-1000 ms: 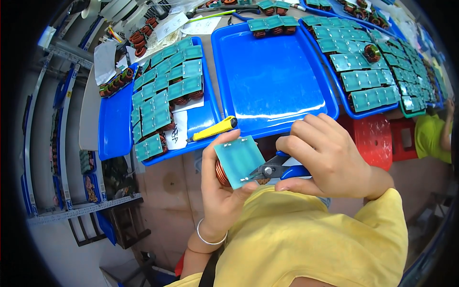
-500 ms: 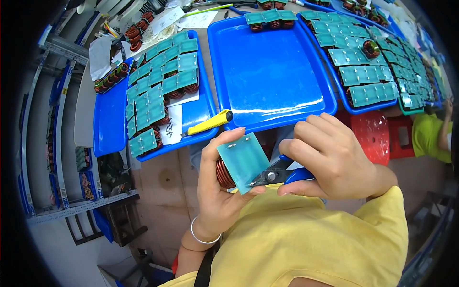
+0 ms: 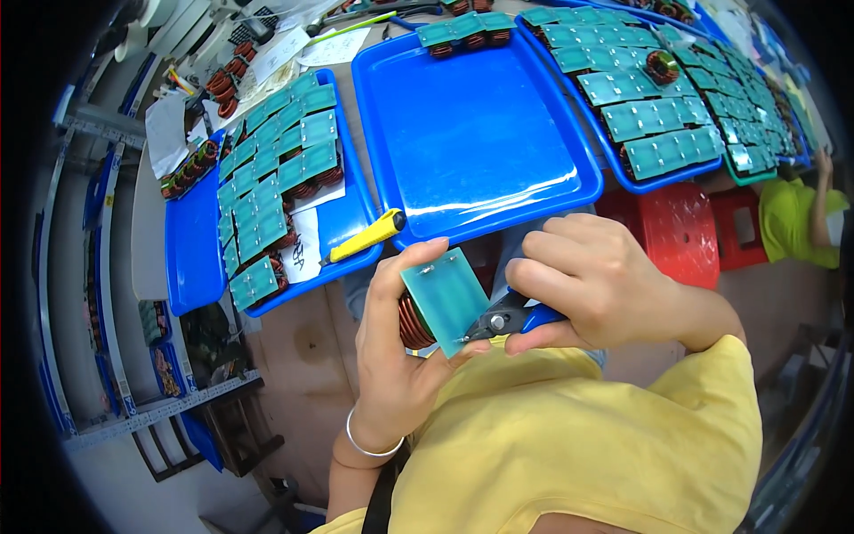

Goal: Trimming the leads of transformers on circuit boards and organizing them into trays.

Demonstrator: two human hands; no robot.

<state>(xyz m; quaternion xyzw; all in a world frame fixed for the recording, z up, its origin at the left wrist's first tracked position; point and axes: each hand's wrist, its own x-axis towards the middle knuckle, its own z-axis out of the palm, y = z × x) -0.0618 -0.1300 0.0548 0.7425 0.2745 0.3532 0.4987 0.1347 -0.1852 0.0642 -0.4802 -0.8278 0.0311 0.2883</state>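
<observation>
My left hand (image 3: pixel 389 343) grips a green circuit board (image 3: pixel 445 301) by its edges, tilted in front of my body. A coil of copper wire (image 3: pixel 414 322) sits under the board, partly hidden by it and by my fingers. Closed around blue-handled wire cutters (image 3: pixel 500 319), my right hand (image 3: pixel 592 285) holds their jaw tips at the board's lower corner, by a small solder pin. Two more pins stand near the board's top edge. Just beyond my left hand, a yellow utility knife (image 3: pixel 366 235) lies across the rim of the left blue tray.
A blue tray (image 3: pixel 391 133) ahead has a few boards (image 3: pixel 464 29) at its far end. Board-topped coils fill the left tray (image 3: pixel 360 209) and right tray (image 3: pixel 654 187). A red stool (image 3: pixel 680 233) stands at right; a co-worker's sleeve (image 3: pixel 794 214) shows beyond. Shelving is at left.
The cutters' handles have come closer together, with the tips still at the board's lower corner. The view has shifted, so the trays sit slightly further left.
</observation>
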